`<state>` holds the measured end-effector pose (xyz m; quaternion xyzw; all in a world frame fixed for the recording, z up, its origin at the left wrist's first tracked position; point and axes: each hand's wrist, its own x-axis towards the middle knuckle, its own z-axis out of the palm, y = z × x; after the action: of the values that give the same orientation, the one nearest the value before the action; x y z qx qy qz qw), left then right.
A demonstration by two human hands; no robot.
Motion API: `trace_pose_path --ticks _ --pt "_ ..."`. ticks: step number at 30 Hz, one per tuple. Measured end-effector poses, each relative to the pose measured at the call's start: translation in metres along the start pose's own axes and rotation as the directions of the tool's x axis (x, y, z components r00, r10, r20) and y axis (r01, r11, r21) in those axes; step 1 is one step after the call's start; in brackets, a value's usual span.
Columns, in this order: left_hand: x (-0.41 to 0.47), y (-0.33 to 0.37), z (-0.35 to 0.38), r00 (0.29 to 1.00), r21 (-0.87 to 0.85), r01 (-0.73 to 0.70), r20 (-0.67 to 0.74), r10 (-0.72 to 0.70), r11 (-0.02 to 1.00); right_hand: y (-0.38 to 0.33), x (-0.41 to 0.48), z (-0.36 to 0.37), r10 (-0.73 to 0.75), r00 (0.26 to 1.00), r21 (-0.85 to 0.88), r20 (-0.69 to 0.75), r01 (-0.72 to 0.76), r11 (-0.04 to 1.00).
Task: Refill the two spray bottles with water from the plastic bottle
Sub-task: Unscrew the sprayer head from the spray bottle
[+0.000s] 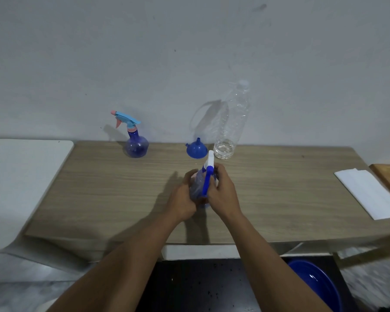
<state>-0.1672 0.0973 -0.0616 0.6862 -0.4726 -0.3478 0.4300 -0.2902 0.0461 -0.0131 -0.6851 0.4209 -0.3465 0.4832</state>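
Both hands are on the near spray bottle (198, 184), held roughly upright over the worktop (99, 188). My left hand (184, 200) wraps its fingers (188, 176) round the body, and my right hand (222, 192) grasps the spray head (208, 174) at the neck. Twisting that head about the bottle's upright axis looks to be next. Just behind this bottle is the funnel (196, 150), then the plastic bottle (231, 127), with little water left. Farther behind-left is the other spray bottle (136, 144).
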Motion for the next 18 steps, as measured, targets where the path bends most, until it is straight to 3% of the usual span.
trace_pose_path --ticks 3,9,12,18 --pt "0.004 0.002 0.006 0.997 -0.104 0.069 -0.012 -0.071 0.992 -0.001 0.000 0.000 0.004 1.000 -0.014 -0.013 -0.004 1.000" --pt "0.004 0.001 0.007 0.997 -0.230 0.061 -0.028 -0.070 0.971 -0.002 0.004 0.002 0.022 1.000 -0.037 -0.018 -0.022 0.999" --pt "0.003 0.000 0.005 0.997 -0.115 0.064 -0.046 -0.069 0.991 -0.001 0.004 0.002 0.011 1.000 -0.048 -0.025 -0.012 0.999" --pt "0.008 -0.002 0.008 0.992 -0.138 0.094 -0.066 -0.104 0.986 -0.009 0.001 -0.001 -0.107 0.992 -0.145 -0.072 0.096 0.985"
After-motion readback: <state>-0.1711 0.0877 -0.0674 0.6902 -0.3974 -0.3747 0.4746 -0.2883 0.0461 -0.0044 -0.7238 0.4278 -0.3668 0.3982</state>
